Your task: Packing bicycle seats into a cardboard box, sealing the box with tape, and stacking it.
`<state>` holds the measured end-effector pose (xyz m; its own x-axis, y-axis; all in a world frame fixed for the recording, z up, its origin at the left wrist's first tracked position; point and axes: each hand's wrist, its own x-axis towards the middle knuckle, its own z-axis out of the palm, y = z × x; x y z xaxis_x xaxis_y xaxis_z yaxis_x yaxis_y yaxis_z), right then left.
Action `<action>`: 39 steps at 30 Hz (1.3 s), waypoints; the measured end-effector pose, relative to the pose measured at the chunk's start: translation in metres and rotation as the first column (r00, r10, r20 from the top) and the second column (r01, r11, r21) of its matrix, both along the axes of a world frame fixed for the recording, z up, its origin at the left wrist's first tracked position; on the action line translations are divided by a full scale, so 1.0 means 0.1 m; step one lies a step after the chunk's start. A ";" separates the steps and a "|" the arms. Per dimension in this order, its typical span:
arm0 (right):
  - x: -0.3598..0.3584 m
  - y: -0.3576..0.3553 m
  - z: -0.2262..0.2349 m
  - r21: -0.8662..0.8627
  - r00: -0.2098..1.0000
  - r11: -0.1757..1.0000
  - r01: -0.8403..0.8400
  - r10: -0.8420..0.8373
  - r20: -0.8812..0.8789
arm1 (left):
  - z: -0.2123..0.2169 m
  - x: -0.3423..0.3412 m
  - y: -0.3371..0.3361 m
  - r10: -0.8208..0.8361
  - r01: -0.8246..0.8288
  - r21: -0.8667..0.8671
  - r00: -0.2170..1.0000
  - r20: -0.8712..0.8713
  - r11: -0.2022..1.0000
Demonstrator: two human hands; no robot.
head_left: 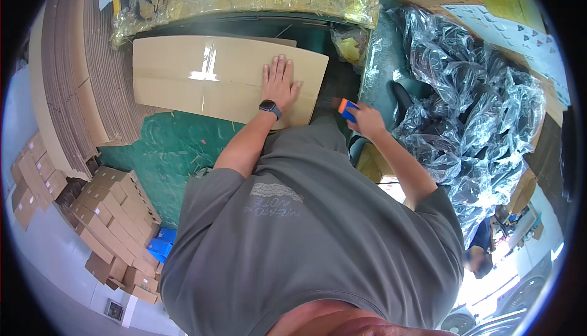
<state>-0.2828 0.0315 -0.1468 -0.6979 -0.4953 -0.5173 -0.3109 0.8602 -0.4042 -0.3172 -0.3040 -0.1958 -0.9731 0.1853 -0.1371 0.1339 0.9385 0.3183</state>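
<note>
A long closed cardboard box (177, 88) lies crosswise in front of me, with a seam along its top and a bright glare patch left of the middle. Flat on its right part rests my left hand (280, 85), fingers stretched out, a dark watch (270, 108) on the wrist. Just beyond the box's right end, my right hand (367, 121) is closed around what looks like a blue-and-orange tape dispenser (348, 110). The fingers hide part of that tool, and its left end is blurred.
Tall stacks of flat cardboard (110, 61) stand left. A tape-covered bench (244, 0) runs along the far side. Clear plastic-wrapped dark goods (471, 97) heap up on the right. Stacked cartons (113, 207) and a blue box (161, 244) are lower left. Another person (480, 253) is lower right.
</note>
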 end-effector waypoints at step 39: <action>-3.55 -4.76 -0.39 -0.663 0.456 0.673 0.327 -0.727 -0.513 | 0.07 -1.08 -4.87 0.541 -0.534 0.121 0.841 -0.028 0.837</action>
